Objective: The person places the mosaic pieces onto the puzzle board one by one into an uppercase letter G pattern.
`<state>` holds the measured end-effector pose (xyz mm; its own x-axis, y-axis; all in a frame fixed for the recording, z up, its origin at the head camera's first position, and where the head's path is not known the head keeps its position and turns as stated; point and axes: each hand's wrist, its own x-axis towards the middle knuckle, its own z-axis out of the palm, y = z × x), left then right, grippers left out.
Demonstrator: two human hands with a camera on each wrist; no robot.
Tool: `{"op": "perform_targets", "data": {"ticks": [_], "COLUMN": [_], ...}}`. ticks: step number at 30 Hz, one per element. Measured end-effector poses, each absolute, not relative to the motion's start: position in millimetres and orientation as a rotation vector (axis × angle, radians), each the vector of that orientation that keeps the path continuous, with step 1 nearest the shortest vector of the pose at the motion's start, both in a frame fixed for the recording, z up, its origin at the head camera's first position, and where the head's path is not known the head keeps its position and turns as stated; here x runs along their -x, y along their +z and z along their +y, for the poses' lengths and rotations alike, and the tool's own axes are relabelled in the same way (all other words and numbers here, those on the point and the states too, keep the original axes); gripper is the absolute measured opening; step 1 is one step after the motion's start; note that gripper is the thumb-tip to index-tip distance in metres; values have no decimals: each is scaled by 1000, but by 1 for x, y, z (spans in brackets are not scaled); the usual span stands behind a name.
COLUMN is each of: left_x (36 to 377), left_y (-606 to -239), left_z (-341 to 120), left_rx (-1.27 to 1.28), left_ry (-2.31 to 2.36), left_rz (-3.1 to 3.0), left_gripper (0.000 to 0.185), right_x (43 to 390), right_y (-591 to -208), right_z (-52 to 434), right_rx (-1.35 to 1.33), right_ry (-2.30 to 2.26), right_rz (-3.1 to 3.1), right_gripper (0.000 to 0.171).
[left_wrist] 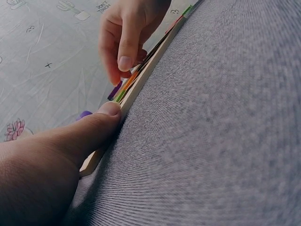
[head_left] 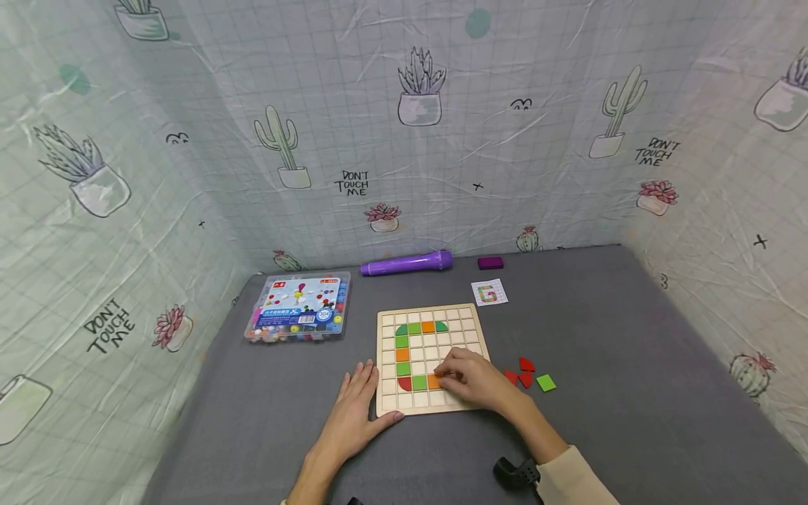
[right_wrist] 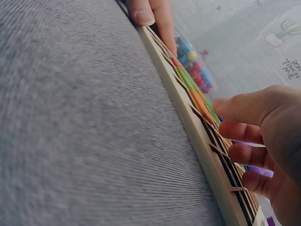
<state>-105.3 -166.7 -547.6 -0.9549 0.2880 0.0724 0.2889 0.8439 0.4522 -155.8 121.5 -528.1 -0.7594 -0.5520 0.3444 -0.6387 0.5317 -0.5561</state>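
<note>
A square wooden grid board [head_left: 448, 359] lies on the grey table. Green and orange square tiles, with rounded corner pieces in green and red, form a C-like outline in its cells. My left hand [head_left: 356, 414] rests spread at the board's left side, its thumb at the near left corner. Over the bottom row is my right hand [head_left: 472, 379], its thumb and index fingertips at an orange tile [head_left: 433, 382] that sits flat beside a green tile [head_left: 419, 383]. In the left wrist view, a gap shows between the right thumb [left_wrist: 125, 62] and index finger.
Several loose red quarter pieces [head_left: 527, 365] and a green square tile [head_left: 546, 382] lie right of the board. A pattern card [head_left: 489, 292], a purple block [head_left: 490, 263], a purple microphone-shaped object [head_left: 407, 264] and a clear box of colourful parts [head_left: 298, 307] stand farther back.
</note>
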Motion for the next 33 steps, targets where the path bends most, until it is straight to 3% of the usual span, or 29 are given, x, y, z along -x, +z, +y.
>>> {"op": "perform_targets", "data": {"ticks": [33], "left_x": [104], "left_y": [-547], "left_z": [-167], "left_rx": [482], "left_ry": [-767], "left_rz": [-3005], "left_gripper": [100], "right_x": [143], "right_y": [-521], "right_z": [207], "right_rx": [-568], "right_ry": [935], "right_rz": [-2742], "right_gripper": [18]}}
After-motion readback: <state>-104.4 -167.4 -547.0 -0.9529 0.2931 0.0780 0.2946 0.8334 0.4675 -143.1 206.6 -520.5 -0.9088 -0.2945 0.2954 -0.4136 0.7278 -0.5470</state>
